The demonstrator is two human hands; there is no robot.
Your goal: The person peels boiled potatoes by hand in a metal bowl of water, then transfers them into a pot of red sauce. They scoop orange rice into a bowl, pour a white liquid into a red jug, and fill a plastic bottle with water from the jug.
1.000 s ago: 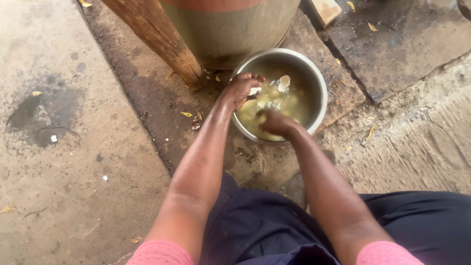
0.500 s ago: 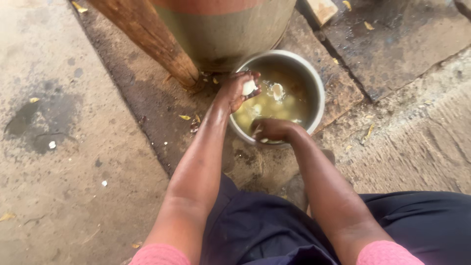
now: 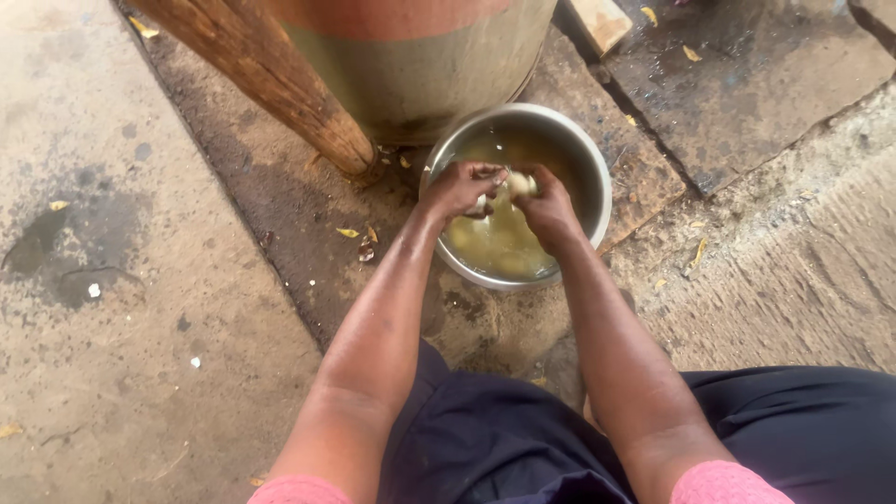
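Observation:
A round metal bowl (image 3: 597, 168) stands on the wet ground, holding yellowish cloudy water with pale chunks in it. My left hand (image 3: 462, 189) and my right hand (image 3: 549, 207) meet above the water inside the bowl. Both close around one pale whitish lump (image 3: 509, 183) held between the fingers. What the lump is cannot be made out.
A big metal drum (image 3: 420, 65) stands just behind the bowl, with a thick wooden pole (image 3: 271, 79) leaning at its left. A small wooden block (image 3: 602, 21) lies at the top. Cracked concrete slabs with yellow leaf bits surround the bowl; my dark-clothed knees are below.
My right hand has risen from the bowl's near rim to meet the left hand. Both now hold the pale lump together over the water.

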